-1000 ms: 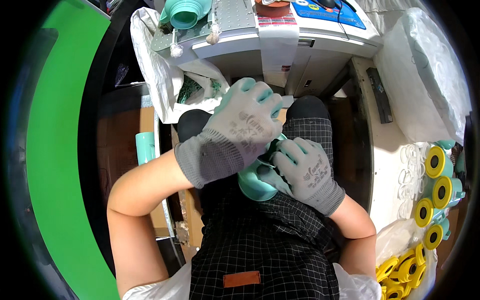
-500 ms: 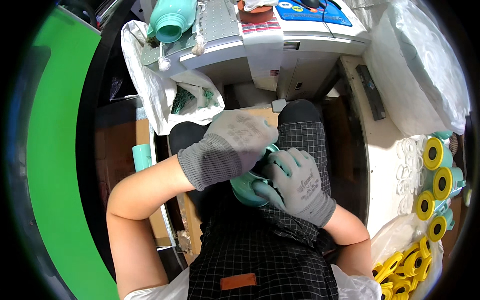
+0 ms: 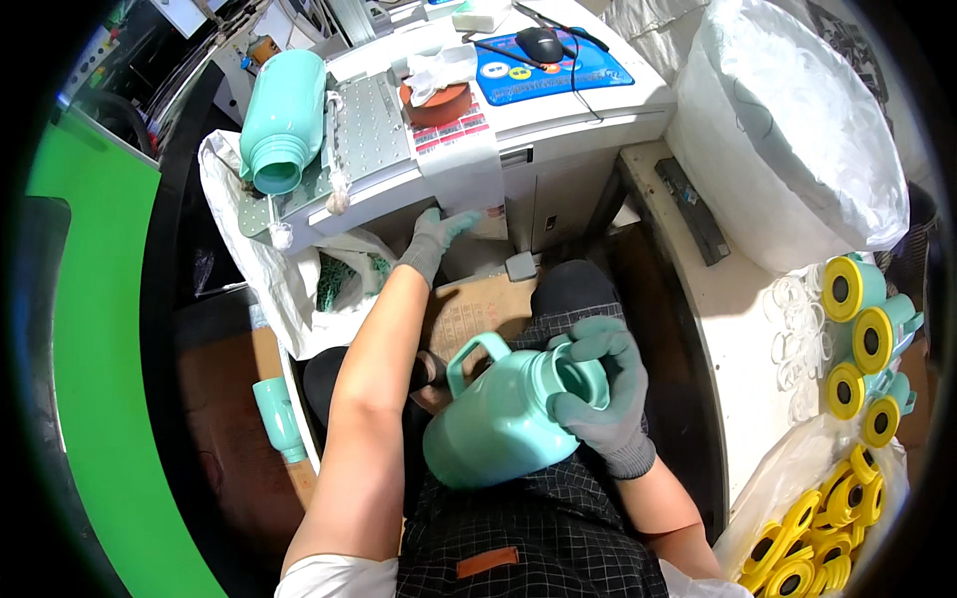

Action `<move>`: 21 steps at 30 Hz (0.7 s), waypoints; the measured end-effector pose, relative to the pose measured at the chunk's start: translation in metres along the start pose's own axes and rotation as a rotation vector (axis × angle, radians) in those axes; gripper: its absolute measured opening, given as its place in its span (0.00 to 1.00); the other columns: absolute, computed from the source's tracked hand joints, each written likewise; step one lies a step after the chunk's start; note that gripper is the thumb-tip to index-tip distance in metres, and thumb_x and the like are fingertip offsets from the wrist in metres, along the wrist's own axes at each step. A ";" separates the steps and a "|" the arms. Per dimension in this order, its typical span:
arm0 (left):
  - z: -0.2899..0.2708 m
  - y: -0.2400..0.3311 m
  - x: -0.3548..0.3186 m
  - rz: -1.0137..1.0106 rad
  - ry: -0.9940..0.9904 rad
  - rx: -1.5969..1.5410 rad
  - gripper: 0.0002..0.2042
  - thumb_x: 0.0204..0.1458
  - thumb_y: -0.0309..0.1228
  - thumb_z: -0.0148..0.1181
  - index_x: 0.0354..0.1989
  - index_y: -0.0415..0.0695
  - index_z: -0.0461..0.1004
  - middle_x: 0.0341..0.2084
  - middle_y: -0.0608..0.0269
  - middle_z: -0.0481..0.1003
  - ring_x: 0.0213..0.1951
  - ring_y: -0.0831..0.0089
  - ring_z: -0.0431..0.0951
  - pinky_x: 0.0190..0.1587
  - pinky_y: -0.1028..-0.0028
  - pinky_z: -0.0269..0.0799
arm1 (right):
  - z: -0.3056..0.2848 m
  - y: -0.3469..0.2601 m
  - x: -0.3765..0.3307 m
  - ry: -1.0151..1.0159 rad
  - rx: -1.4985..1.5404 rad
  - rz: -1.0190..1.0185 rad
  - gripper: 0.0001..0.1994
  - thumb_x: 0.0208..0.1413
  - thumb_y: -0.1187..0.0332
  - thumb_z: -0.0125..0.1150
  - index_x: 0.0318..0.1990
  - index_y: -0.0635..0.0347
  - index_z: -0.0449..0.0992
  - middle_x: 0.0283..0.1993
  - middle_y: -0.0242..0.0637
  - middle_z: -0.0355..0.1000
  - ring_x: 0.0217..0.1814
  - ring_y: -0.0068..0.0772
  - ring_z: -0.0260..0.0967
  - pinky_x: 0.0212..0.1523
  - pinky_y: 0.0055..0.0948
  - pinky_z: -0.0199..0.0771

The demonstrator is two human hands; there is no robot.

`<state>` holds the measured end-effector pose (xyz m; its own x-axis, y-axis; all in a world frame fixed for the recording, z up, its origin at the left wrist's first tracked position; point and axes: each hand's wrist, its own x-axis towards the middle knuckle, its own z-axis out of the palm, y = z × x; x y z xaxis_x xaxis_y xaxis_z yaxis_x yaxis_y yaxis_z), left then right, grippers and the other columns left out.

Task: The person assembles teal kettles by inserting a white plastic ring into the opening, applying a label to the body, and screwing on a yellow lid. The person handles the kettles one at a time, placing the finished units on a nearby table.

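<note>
A mint-green plastic jug (image 3: pixel 503 419) with a loop handle lies tilted across my lap, its open mouth pointing right. My gloved right hand (image 3: pixel 610 399) grips it by the neck, with the thumb at the rim and the fingers over the far side. Apart from the jug, my gloved left hand (image 3: pixel 436 244) reaches forward to the front of the white desk, beside a hanging strip of printed labels (image 3: pixel 464 177). Its fingers are stretched out, and I see nothing held in them. A white sack (image 3: pixel 239 239) with green scraps inside stands left of that hand.
Another mint jug (image 3: pixel 289 110) lies on the perforated metal plate (image 3: pixel 371 125). On the right bench are white rings (image 3: pixel 797 324), yellow-capped mint pieces (image 3: pixel 872 339) and a large clear bag (image 3: pixel 778 149). A bag of yellow lids (image 3: pixel 822 528) sits at lower right. A mint cup-shaped piece (image 3: pixel 279 419) lies left.
My left hand has left the jug and moved forward to the desk front. The jug now shows more fully, tilted with its mouth to the right, still in my right hand. The view has shifted.
</note>
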<state>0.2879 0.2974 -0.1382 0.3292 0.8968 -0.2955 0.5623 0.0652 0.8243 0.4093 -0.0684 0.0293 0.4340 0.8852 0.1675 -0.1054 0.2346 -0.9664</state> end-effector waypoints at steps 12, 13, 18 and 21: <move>-0.048 0.076 -0.216 0.178 -0.385 -0.628 0.30 0.53 0.31 0.68 0.63 0.31 0.70 0.52 0.58 0.77 0.54 0.70 0.76 0.58 0.71 0.72 | -0.001 0.064 0.060 -0.155 0.070 0.230 0.55 0.44 0.61 0.80 0.76 0.71 0.50 0.67 0.50 0.67 0.63 0.35 0.71 0.65 0.35 0.71; -0.049 0.077 -0.217 0.152 -0.346 -0.619 0.30 0.52 0.31 0.69 0.63 0.31 0.70 0.53 0.58 0.77 0.54 0.71 0.76 0.58 0.71 0.73 | -0.001 0.064 0.068 -0.228 0.067 0.276 0.53 0.44 0.61 0.80 0.75 0.71 0.53 0.65 0.49 0.69 0.62 0.34 0.71 0.65 0.34 0.71; -0.037 0.109 -0.222 0.880 0.460 0.343 0.33 0.45 0.37 0.74 0.62 0.42 0.71 0.53 0.56 0.75 0.59 0.59 0.72 0.62 0.58 0.69 | 0.006 0.063 0.079 -0.244 0.120 0.315 0.45 0.45 0.61 0.79 0.68 0.73 0.63 0.58 0.46 0.75 0.60 0.32 0.74 0.64 0.34 0.72; -0.031 0.126 -0.215 1.042 0.403 0.612 0.21 0.44 0.37 0.74 0.48 0.50 0.79 0.49 0.64 0.77 0.60 0.56 0.70 0.69 0.46 0.58 | 0.009 0.068 0.082 -0.240 0.047 0.243 0.44 0.44 0.62 0.79 0.68 0.72 0.63 0.58 0.45 0.74 0.60 0.32 0.74 0.63 0.33 0.73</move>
<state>0.2646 0.1265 0.0443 0.6317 0.4777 0.6105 0.4695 -0.8625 0.1891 0.4297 0.0233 -0.0207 0.1686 0.9855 -0.0201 -0.2237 0.0184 -0.9745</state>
